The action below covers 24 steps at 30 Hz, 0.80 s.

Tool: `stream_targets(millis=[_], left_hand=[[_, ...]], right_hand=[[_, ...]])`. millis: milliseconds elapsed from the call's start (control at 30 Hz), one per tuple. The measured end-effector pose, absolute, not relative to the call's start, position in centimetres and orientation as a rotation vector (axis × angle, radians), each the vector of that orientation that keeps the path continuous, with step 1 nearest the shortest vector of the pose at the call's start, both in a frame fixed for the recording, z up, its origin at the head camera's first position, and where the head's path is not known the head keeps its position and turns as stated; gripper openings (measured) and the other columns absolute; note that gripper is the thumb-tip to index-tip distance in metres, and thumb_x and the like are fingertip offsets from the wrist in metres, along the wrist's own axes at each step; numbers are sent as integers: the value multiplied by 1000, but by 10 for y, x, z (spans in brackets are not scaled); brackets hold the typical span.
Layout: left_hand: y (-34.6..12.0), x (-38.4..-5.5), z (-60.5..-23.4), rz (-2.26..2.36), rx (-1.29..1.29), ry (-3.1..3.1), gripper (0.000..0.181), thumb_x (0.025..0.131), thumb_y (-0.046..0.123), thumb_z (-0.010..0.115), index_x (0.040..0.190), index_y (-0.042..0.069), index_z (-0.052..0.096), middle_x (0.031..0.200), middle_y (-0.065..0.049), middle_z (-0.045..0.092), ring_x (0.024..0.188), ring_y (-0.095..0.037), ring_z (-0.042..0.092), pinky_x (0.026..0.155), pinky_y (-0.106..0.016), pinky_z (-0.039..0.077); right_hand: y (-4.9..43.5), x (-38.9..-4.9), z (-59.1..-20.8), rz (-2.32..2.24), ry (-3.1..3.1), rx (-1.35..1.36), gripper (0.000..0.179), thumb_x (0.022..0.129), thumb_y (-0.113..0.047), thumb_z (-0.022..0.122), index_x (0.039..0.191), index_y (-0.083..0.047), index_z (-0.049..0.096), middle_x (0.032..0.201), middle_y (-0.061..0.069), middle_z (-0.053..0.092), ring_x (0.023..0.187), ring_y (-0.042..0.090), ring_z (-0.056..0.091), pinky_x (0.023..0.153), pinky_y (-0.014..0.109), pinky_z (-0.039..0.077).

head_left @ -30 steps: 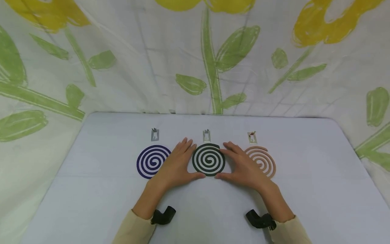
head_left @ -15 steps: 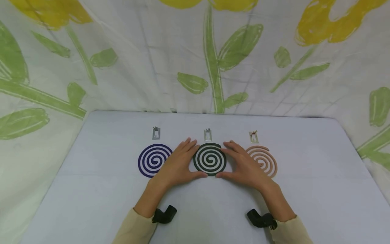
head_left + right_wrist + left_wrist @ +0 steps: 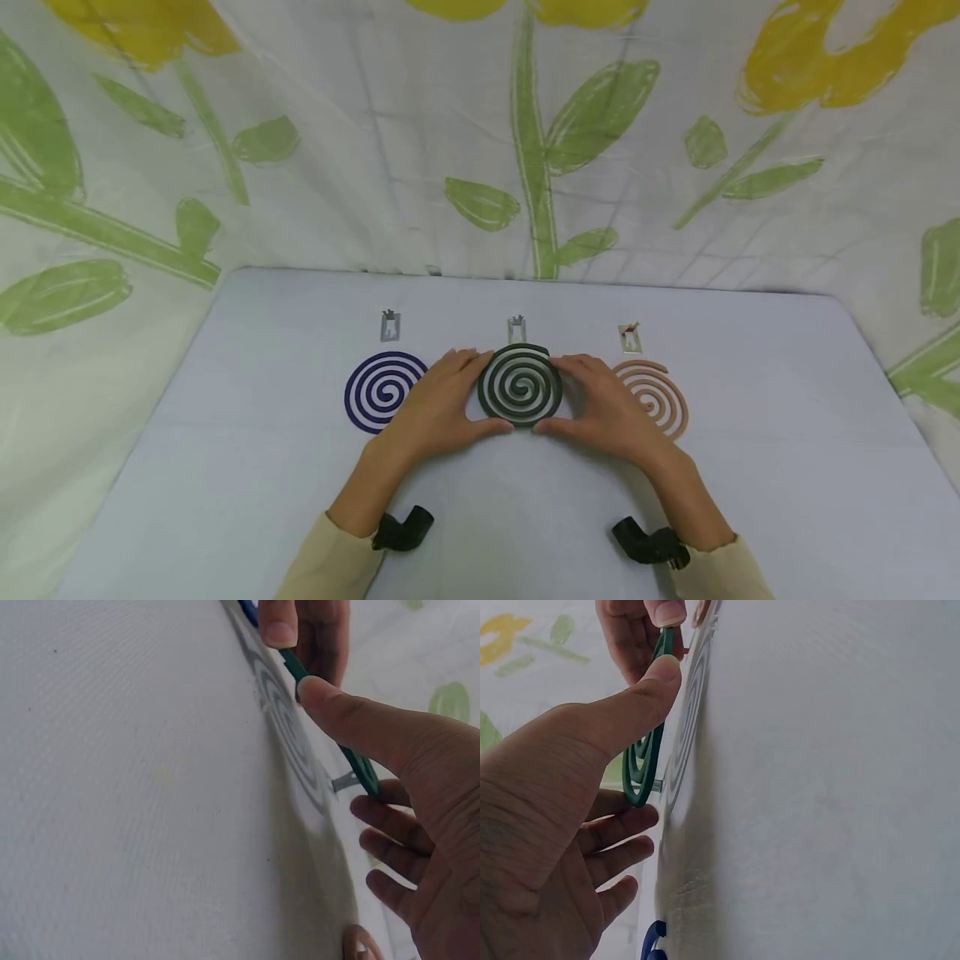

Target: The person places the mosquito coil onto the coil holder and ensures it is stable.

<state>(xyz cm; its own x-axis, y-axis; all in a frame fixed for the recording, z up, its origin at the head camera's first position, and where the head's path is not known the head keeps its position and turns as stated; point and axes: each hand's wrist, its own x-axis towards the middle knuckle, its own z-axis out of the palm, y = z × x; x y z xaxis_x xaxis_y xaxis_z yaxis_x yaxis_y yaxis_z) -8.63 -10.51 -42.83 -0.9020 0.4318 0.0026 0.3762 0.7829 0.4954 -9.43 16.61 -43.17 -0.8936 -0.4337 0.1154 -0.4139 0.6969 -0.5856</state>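
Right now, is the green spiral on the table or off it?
Off it: both hands hold the green spiral above the table; the wrist views show a gap underneath.

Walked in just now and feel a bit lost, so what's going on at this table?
A person is holding a dark green spiral between their left hand and right hand, raised clear of the white table. A blue spiral and a tan spiral lie on the table to either side, each partly hidden by the nearer arm or hand. Beyond the spirals is a row of three small metal pieces.
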Motion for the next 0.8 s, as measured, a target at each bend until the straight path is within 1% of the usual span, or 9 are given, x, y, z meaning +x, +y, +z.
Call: stream_targets(millis=[100,167,367,500,633,700,800], left_hand=[[-105,-87,-427,771,681,2884,99,84,61,83,159,9,46,151,-11,59,144,-30,53,125,-48,45],[-105,-88,-425,778,688,2894,99,84,61,83,159,8,47,149,-11,60,142,-29,55,122,-48,47],[-107,-88,-421,762,656,2914,100,84,60,84,159,6,47,148,-12,60,141,-30,56,121,-47,48],[-107,-89,-420,791,645,2910,101,84,57,85,160,4,45,147,-14,60,138,-30,57,120,-47,49],[-107,-91,-418,826,630,2896,104,85,53,86,162,1,39,149,-17,58,139,-31,56,120,-48,49],[-106,-92,-416,831,626,2897,104,86,53,85,163,0,37,150,-18,57,141,-32,55,121,-48,48],[-105,-96,-414,841,629,2907,102,87,52,84,162,0,38,150,-18,57,141,-33,55,122,-49,47]], right_hand=[[166,-94,-431,-1005,2870,-706,84,73,-33,98,143,-3,62,136,14,69,131,36,63,111,56,53],[166,-95,-431,-1023,2874,-710,83,73,-32,98,143,-3,63,135,14,70,130,35,64,111,55,53],[165,-98,-432,-1060,2882,-767,80,73,-29,98,141,-3,64,132,12,73,126,33,67,107,53,55],[165,-100,-428,-1074,2862,-781,82,74,-30,98,144,-5,62,133,11,72,126,31,67,107,52,56],[164,-103,-423,-1067,2855,-787,83,76,-30,97,147,-6,60,134,12,71,125,30,68,106,52,57],[164,-105,-421,-1061,2854,-792,83,77,-29,96,148,-5,59,134,12,70,122,30,68,104,52,58],[165,-108,-419,-1060,2850,-792,83,79,-26,95,150,-4,57,131,13,70,118,30,70,102,53,58]])
